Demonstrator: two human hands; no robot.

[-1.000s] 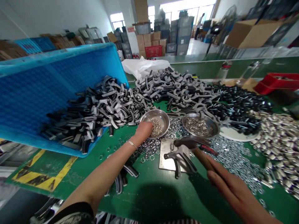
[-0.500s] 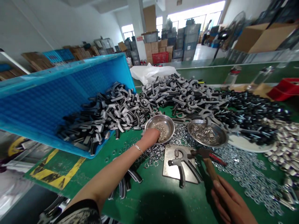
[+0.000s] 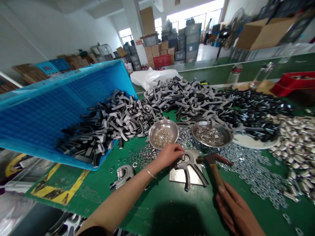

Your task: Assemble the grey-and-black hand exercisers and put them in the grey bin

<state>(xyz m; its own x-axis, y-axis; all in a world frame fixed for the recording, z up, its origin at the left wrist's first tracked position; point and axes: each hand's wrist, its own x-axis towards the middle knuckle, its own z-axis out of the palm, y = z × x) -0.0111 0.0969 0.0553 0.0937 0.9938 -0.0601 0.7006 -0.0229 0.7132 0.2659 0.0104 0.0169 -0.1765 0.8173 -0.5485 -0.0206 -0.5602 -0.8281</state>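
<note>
My right hand (image 3: 235, 209) is wrapped round the wooden handle of a hammer (image 3: 216, 175), its head near the right edge of a metal plate (image 3: 173, 176). On that plate lies a grey hand gripper (image 3: 188, 164) with two black-padded handles pointing toward me. My left hand (image 3: 171, 154) is pinched at the upper left of this hand gripper, over a small upright metal cylinder (image 3: 183, 158); what the fingertips hold is too small to make out. Behind my left hand stands a steel bowl (image 3: 175, 126) of tiny brass-coloured pieces. Another assembled hand gripper (image 3: 126, 172) with a spring lies left of my forearm.
A second steel bowl (image 3: 227, 142) holds small metal pins. Loose washers (image 3: 256, 178) and metal cylinders (image 3: 292, 137) spread to the right. Grey handles pile up at the back, spilling from a tipped blue crate (image 3: 44, 114). Black knobs with bolts (image 3: 256, 108) lie back right.
My left hand has come out of the bowl of tiny pieces and moved right to the hand gripper on the plate. My right hand still holds the hammer. The view has shifted slightly.
</note>
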